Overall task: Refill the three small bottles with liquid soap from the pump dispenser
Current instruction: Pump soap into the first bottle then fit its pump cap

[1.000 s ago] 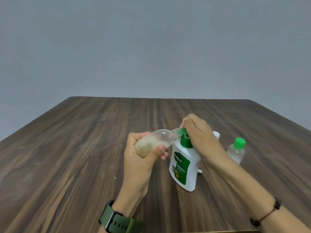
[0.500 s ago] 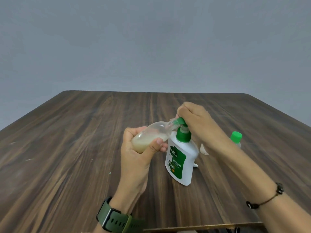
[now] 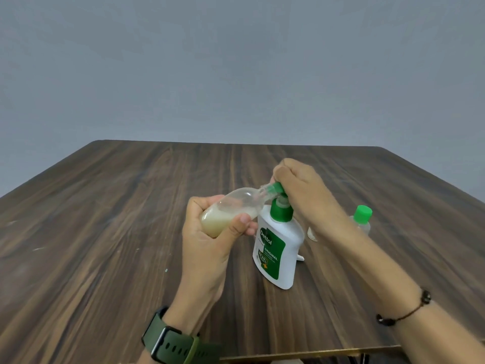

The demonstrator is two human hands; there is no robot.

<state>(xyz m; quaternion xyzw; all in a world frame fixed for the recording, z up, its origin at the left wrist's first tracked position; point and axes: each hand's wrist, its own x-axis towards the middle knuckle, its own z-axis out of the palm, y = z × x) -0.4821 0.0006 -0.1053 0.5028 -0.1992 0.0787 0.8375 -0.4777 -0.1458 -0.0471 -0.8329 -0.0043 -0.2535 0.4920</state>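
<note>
A white pump dispenser (image 3: 279, 248) with a green label and green pump head stands upright on the wooden table (image 3: 105, 232). My left hand (image 3: 210, 240) grips a small clear bottle (image 3: 231, 211), tilted on its side, partly filled with cloudy cream soap, its mouth at the pump's spout. My right hand (image 3: 299, 190) rests closed on top of the pump head. Behind my right wrist stands a second small clear bottle (image 3: 362, 219) with a green cap. A sliver of another small clear bottle (image 3: 311, 233) shows beside that wrist, mostly hidden.
A small white piece (image 3: 300, 258) lies on the table just right of the dispenser's base. The table's near edge (image 3: 315, 354) runs along the bottom right. A plain grey wall stands behind the table.
The pump head has risen from its pressed-down position a second ago, and my right hand has lifted with it. The small bottle stays at the spout.
</note>
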